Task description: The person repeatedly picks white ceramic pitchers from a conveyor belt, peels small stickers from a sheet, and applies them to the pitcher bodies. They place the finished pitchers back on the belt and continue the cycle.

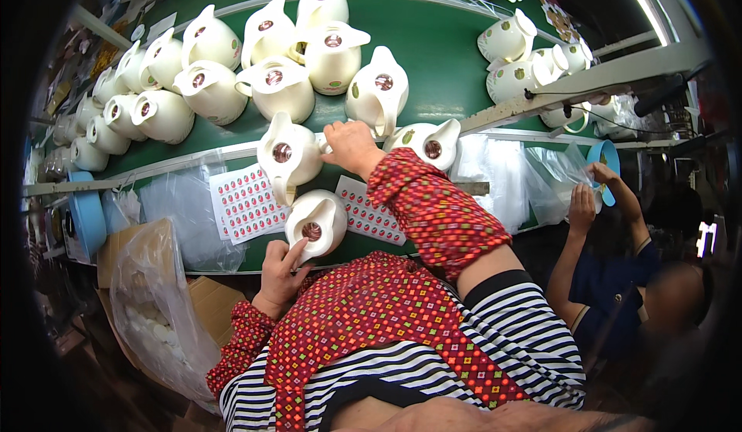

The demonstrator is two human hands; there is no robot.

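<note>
My right hand [352,146] is closed around the handle of a cream jug [287,152] with a round reddish-brown opening in its top. Close to my body, another cream jug [328,214] stands on the bench. My left hand [281,274] touches its near left side, fingers apart and not wrapped round it. Sheets of small red-and-green stickers lie beside these jugs, one sheet [239,200] to the left and another [371,214] to the right. Past my right wrist is a jug [429,143] with a green mark. A further jug [379,88] stands beyond my right hand.
Several jugs [212,92] crowd the far left of the green bench [440,45]; more [514,76] stand right, behind a metal rail [572,84]. Clear plastic bags [495,173] lie at the front edge. A bag-lined carton [158,301] sits lower left. A co-worker [618,277] handles plastic at right.
</note>
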